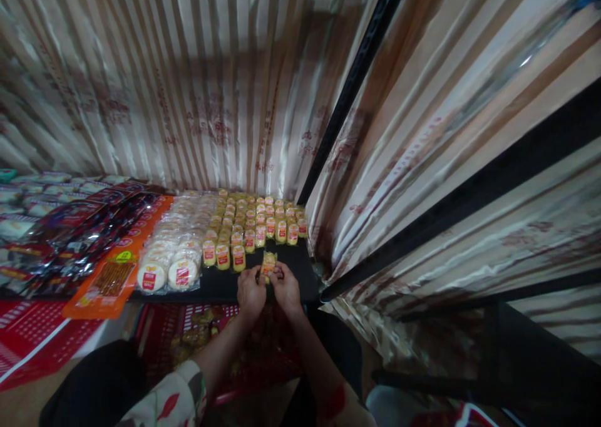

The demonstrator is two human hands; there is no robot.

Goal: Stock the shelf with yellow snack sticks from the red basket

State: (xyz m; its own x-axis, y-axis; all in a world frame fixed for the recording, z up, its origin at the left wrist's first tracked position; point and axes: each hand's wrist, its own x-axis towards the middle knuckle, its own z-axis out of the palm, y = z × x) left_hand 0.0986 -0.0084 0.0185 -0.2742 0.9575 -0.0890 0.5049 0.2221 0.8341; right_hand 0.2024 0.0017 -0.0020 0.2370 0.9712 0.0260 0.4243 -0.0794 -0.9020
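Note:
Between my two hands, a small yellow snack packet (269,263) with a red-and-white label is held upright over the front edge of the black shelf (300,270). My left hand (251,291) grips its left side with closed fingers. On the opposite side, the fingers of my right hand (285,287) pinch it. Just beyond, rows of matching yellow packets (238,258) stand on the shelf, labels facing me. Below my forearms sits a red plastic basket (159,327) with more yellow packets (195,336) in it, partly hidden by my arms.
Left of the yellow rows lie round white packaged crackers (183,272), an orange bag of sticks (115,277) and dark shiny packages (61,245). A second red basket (32,333) is at the lower left. Pleated curtains (211,101) and black metal posts (357,82) border the shelf.

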